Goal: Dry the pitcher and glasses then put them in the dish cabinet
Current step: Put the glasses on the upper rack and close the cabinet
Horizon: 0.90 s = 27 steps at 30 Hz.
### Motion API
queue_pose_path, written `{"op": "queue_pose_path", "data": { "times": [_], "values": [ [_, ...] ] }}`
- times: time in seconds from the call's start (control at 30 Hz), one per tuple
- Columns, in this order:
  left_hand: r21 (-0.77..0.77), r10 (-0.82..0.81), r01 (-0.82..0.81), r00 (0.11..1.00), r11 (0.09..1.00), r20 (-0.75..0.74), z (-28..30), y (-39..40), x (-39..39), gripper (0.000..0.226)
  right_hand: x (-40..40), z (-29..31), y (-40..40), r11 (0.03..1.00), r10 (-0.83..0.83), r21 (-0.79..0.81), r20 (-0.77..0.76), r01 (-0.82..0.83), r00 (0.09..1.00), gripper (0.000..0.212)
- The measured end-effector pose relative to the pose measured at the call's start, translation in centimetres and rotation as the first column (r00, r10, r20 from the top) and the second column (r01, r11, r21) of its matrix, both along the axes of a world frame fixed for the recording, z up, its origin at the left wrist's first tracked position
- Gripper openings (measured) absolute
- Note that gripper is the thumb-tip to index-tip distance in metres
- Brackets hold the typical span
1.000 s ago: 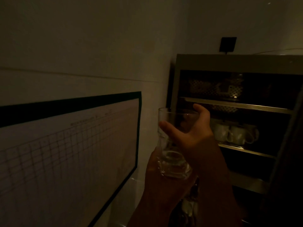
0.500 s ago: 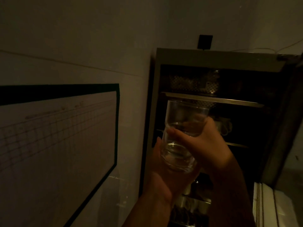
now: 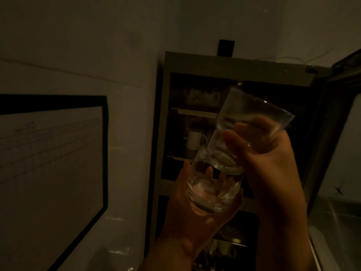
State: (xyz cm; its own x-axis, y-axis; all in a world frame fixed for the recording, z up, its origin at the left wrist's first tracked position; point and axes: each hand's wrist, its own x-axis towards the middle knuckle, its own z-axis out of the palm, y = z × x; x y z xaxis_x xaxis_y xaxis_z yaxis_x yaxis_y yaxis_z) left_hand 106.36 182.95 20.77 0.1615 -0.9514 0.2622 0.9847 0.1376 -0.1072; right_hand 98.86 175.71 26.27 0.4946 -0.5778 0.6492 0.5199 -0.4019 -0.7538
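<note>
Fingers (image 3: 252,126) of both hands curl around stacked glasses (image 3: 234,149).

Place: dim kitchen or pantry corner, likely in a workplace.
Storage: tall dish cabinet (image 3: 230,65) with door swung open, shelves inside.
Crockery: white mug (image 3: 195,138) on a middle shelf, more cups lower down.
Wall: ruled chart (image 3: 50,153) with dark border, pinned left of the cabinet.

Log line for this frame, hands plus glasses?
left hand: holds lower clear glass | right hand: holds upper clear glass, tilted | open cabinet behind
</note>
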Motion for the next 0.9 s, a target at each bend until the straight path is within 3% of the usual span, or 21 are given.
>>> {"op": "queue_pose_path", "data": {
  "times": [0.03,0.1,0.13,0.17,0.3,0.37,0.47,0.57,0.73,0.9],
  "values": [
    [0.091,0.187,-0.188,0.982,0.978,0.015,0.3,-0.2,-0.2,0.083,-0.1,0.3,-0.2,1.000,-0.011,-0.022,0.036,0.012,0.999,0.074],
    [0.124,0.215,-0.199,0.967,0.972,-0.136,-0.5,-0.7,-0.1,0.065,-0.1,0.9,-0.6,0.997,-0.036,-0.059,0.142,0.045,0.989,0.070],
    [0.097,0.253,-0.262,0.963,0.960,0.090,-0.6,-0.9,0.2,0.066,0.0,1.1,-1.0,0.996,-0.054,-0.056,0.200,0.066,0.978,0.074],
    [0.162,0.279,-0.313,0.939,0.936,0.201,-0.8,-0.9,0.4,0.066,0.2,1.2,-1.4,0.997,-0.065,-0.031,0.251,0.075,0.966,0.081],
    [0.225,0.308,-0.338,0.938,0.914,0.158,1.0,-1.6,2.5,0.064,0.6,1.7,-3.8,0.955,0.081,0.239,0.367,-0.177,0.927,0.082],
    [0.226,0.309,-0.340,0.937,0.913,0.162,1.7,-2.0,3.1,0.064,0.6,1.9,-5.5,0.895,0.192,0.323,0.344,-0.308,0.919,0.071],
    [0.245,0.339,-0.377,0.923,0.893,0.185,2.0,-3.2,4.5,0.062,1.2,2.0,-7.9,0.845,0.285,0.394,0.243,-0.363,0.927,0.070],
    [0.232,0.358,-0.398,0.913,0.888,0.197,2.2,-4.5,5.3,0.063,1.9,2.1,-10.0,0.849,0.322,0.406,0.110,-0.338,0.940,0.093],
    [0.229,0.451,-0.490,0.869,0.841,0.202,3.5,-6.2,6.5,0.070,2.4,2.4,-13.3,0.944,0.178,0.293,-0.065,-0.152,0.982,0.116],
    [0.154,0.518,-0.573,0.805,0.805,0.289,4.4,-8.0,7.5,0.052,3.2,3.3,-15.6,0.984,0.100,0.156,-0.083,-0.086,0.992,0.109]
  ]
}}
